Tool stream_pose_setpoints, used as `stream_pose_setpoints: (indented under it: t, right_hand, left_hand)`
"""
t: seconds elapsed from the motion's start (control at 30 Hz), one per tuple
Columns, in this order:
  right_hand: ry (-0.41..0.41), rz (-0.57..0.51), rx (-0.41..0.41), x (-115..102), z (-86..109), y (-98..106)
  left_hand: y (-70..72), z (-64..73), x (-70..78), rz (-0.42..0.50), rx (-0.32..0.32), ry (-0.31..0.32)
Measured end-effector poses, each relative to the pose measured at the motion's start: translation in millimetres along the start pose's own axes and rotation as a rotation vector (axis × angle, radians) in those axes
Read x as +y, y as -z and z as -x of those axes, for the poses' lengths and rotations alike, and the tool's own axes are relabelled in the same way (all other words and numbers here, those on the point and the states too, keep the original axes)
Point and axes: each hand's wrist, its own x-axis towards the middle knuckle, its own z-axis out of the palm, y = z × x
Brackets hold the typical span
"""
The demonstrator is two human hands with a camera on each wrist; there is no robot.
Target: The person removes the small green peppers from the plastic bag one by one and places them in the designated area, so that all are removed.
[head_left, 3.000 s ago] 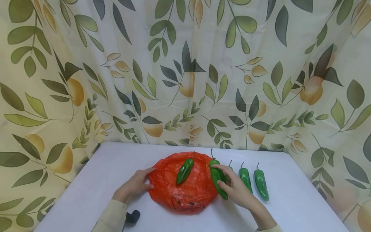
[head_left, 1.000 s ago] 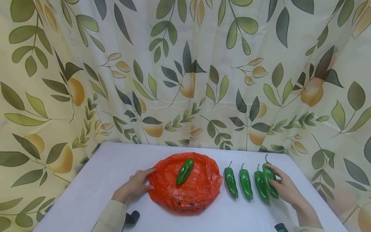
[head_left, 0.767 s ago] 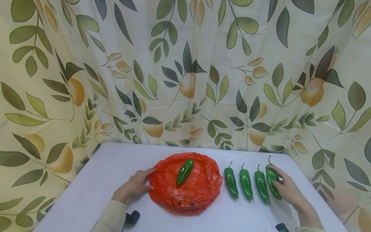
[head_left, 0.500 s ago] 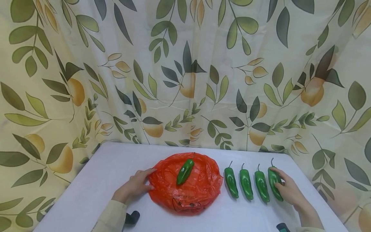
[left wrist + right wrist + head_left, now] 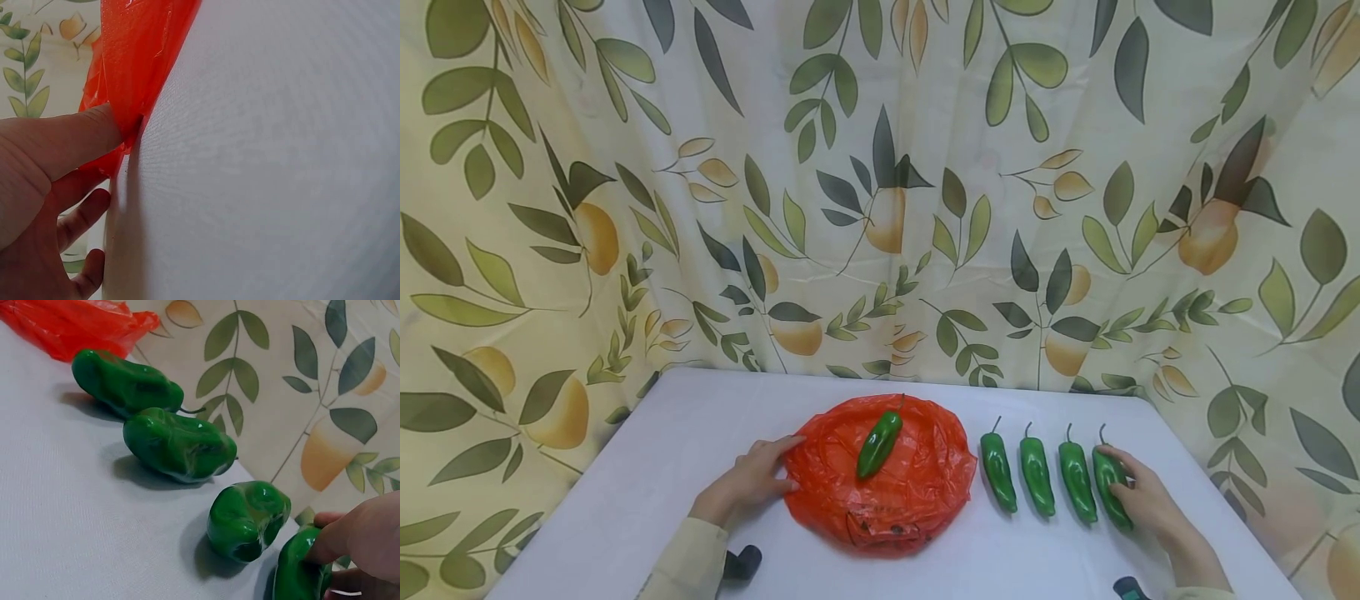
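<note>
My right hand [image 5: 1150, 493] grips a long green pepper [image 5: 1108, 485] by its right side, at the right end of a row. In the right wrist view the thumb and fingers lie against this pepper [image 5: 294, 569]. Three more green peppers stand in the row to its left: one pepper [image 5: 1077, 483], a second pepper [image 5: 1037, 477] and a third pepper [image 5: 997, 472]. A red plastic bag [image 5: 917, 475] lies spread out with another pepper [image 5: 878, 444] on top. My left hand [image 5: 748, 479] holds the bag's left edge, thumb and fingers at the red plastic [image 5: 144, 56].
Everything lies on a white table [image 5: 700, 400]. Behind it hangs a curtain [image 5: 880, 208] printed with leaves and fruit. Black objects show near each wrist, one by the left sleeve [image 5: 743, 563] and one by the right sleeve [image 5: 1129, 587].
My right hand has carried a pepper from the bag's right edge to the row's right end, then drawn it slightly nearer, level with the others. My left hand has stayed on the bag.
</note>
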Motion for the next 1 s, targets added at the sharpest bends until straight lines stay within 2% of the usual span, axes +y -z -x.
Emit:
stream_pose_setpoints:
  t: [0.2,0.67,0.83,1.0]
  right_hand:
    - [-0.027,-0.028,-0.013,1.4,-2.0,-1.2]
    - [0.033,0.015,0.036,4.1,-1.2,-2.1]
    - [-0.001,0.038,0.033,1.2,0.2,1.2]
    - [-0.082,0.031,0.016,-3.1,1.0,6.0]
  left_hand:
    - [-0.1,0.8,-0.4,0.004,-0.003,-0.010]
    - [-1.7,2.4,-2.6,-0.001,-0.003,-0.013]
    - [-1.7,1.3,-3.8,0.012,-0.013,0.002]
    - [-1.9,-1.8,-4.9,0.012,-0.012,-0.009]
